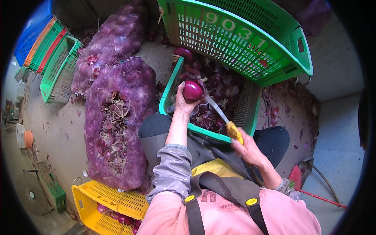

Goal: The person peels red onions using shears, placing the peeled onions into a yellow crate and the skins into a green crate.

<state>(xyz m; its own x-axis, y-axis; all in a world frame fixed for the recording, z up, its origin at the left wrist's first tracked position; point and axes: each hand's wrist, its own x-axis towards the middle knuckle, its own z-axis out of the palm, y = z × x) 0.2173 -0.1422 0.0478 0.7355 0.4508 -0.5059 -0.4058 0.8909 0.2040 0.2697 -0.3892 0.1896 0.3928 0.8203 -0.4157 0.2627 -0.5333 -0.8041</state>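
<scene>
My left hand (185,102) is closed round a shiny peeled red onion (193,90), held up over a green crate. In my right hand (247,148) is a knife (219,109) with a yellow handle, its blade slanting up and left toward the onion. Whether the blade tip touches the onion is hard to make out. Below both hands, the green crate (256,113) holds loose onion skins (225,88) and trimmings. Another red onion (183,55) rests at the crate's far left corner.
A large green crate (243,43) tilts over the far side. Purple mesh sacks of onions (135,88) stand to my left. A yellow crate (92,192) with onions sits at lower left, stacked crates (58,76) farther back. A red broom (295,177) lies at right; skins litter the floor.
</scene>
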